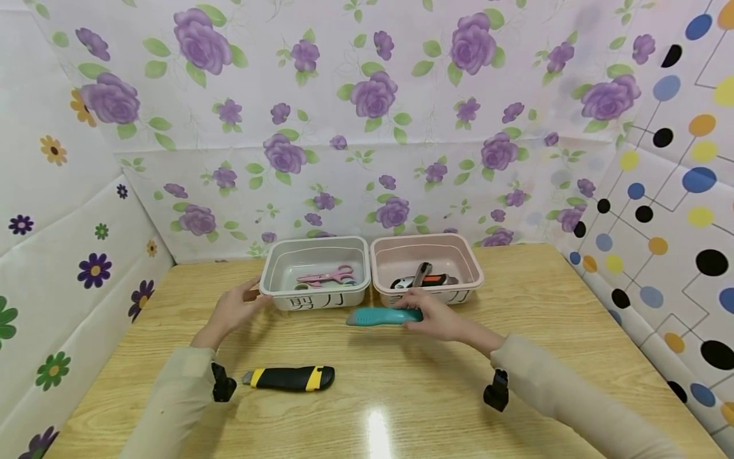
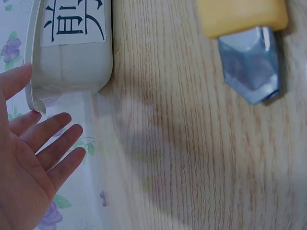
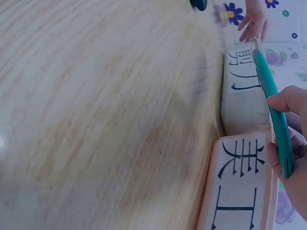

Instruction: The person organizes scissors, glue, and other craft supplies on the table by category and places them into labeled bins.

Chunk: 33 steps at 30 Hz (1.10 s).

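Note:
A teal utility knife [image 1: 383, 316] is gripped in my right hand [image 1: 432, 317], just in front of the pink bin [image 1: 427, 240]; its narrow tip points left. In the right wrist view, thumb and fingers close around the teal handle [image 3: 274, 103]. My left hand [image 1: 234, 309] is at the left end of the grey bin [image 1: 315, 243]. In the left wrist view its thumb touches the bin's rim [image 2: 35, 57] while the other fingers spread out loosely. Pink-handled scissors [image 1: 329, 275] lie inside the grey bin. Several cutters, including an orange-and-black knife [image 1: 438, 280], lie in the pink one.
On the wooden table [image 1: 367, 376], a black-and-yellow utility knife [image 1: 292, 378] lies near the left forearm, blade end to the left. Both bins stand side by side near the flowered back wall [image 1: 344, 127], with labels on their fronts. Patterned sheets also line the left and right sides.

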Motion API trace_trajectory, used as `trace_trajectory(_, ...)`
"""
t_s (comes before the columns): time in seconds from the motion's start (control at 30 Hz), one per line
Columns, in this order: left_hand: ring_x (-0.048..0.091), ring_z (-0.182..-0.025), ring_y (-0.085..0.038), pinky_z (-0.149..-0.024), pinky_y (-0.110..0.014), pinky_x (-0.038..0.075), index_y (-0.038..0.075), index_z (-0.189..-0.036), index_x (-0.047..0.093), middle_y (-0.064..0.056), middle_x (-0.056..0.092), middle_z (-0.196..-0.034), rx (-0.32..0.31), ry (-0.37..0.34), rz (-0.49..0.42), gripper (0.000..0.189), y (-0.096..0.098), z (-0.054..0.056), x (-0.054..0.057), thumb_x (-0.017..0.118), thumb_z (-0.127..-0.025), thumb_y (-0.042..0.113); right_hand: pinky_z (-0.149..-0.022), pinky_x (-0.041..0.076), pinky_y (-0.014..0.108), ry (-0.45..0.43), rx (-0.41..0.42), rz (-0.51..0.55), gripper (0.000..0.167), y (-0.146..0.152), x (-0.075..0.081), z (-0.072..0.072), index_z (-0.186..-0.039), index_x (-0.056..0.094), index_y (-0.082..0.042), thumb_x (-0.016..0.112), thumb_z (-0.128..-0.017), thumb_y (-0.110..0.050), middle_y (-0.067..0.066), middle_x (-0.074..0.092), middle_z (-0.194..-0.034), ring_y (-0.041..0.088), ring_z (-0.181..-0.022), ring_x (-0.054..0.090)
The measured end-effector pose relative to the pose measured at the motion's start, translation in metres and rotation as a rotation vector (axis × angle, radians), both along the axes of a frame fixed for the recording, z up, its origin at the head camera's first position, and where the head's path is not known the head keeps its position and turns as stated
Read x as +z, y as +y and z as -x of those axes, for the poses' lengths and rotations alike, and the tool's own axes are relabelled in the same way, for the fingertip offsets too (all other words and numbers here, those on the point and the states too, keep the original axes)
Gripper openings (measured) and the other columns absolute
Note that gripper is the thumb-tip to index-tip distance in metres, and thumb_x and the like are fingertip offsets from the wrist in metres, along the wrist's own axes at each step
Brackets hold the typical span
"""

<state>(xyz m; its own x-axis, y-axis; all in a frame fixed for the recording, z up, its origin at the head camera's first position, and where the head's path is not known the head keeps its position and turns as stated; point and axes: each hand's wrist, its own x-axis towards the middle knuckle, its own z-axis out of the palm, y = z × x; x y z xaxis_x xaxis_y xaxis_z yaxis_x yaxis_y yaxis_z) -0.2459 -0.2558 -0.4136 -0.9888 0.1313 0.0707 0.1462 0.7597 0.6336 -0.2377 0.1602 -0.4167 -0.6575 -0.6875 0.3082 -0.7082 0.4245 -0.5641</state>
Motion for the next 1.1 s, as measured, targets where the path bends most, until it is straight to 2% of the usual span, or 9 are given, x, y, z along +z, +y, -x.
trace_trajectory(0.2, 0.051, -0.111, -0.041, -0.085, -0.056, 0.043, 0.003, -0.143, 0.027, -0.024, 0.052, -0.124, 0.002, 0.001, 0.008, 0.071, 0.0, 0.0, 0.001, 0.053, -0.089, 0.043, -0.064, 0.038, 0.022, -0.036, -0.024, -0.023, 0.03, 0.006, 0.009, 0.001, -0.112, 0.062, -0.004, 0.064, -0.082, -0.007, 0.007, 0.053, -0.104, 0.012, -0.078, 0.043)
trace_trajectory(0.37, 0.052, -0.11, -0.041, -0.085, -0.056, 0.043, 0.003, -0.142, 0.029, -0.024, 0.052, -0.123, 0.002, 0.001, 0.009, 0.071, 0.0, 0.0, 0.0, 0.054, -0.089, 0.043, -0.064, 0.04, 0.024, -0.053, -0.023, -0.002, 0.03, 0.011, 0.019, 0.002, -0.113, 0.06, -0.003, 0.063, -0.084, -0.006, 0.008, 0.052, -0.102, 0.014, -0.079, 0.045)
trace_trajectory(0.6, 0.052, -0.11, -0.041, -0.085, -0.057, 0.043, 0.003, -0.142, 0.029, -0.024, 0.052, -0.123, -0.001, 0.0, 0.011, 0.072, 0.0, 0.001, 0.001, 0.053, -0.089, 0.045, -0.067, 0.043, 0.025, 0.007, -0.054, 0.008, 0.031, 0.018, 0.037, 0.008, -0.11, 0.062, -0.003, 0.067, -0.08, -0.002, 0.006, 0.054, -0.099, 0.014, -0.081, 0.047)
trace_trajectory(0.87, 0.051, -0.111, -0.04, -0.085, -0.055, 0.044, 0.004, -0.142, 0.028, -0.025, 0.05, -0.125, 0.007, -0.02, 0.004, 0.074, 0.001, 0.0, 0.003, 0.053, -0.088, 0.047, -0.065, 0.045, 0.026, 0.095, -0.024, 0.034, 0.029, 0.027, 0.05, 0.019, -0.106, 0.062, 0.001, 0.067, -0.077, 0.003, 0.009, 0.058, -0.098, 0.015, -0.081, 0.05)
trace_trajectory(1.1, 0.052, -0.111, -0.04, -0.084, -0.055, 0.044, 0.004, -0.142, 0.028, -0.026, 0.05, -0.125, 0.007, -0.022, 0.013, 0.074, 0.001, 0.001, 0.002, 0.053, -0.088, 0.048, -0.064, 0.04, 0.026, 0.105, -0.068, 0.004, 0.029, 0.037, 0.058, 0.026, -0.106, 0.063, 0.004, 0.066, -0.078, 0.002, 0.01, 0.056, -0.094, 0.017, -0.079, 0.045)
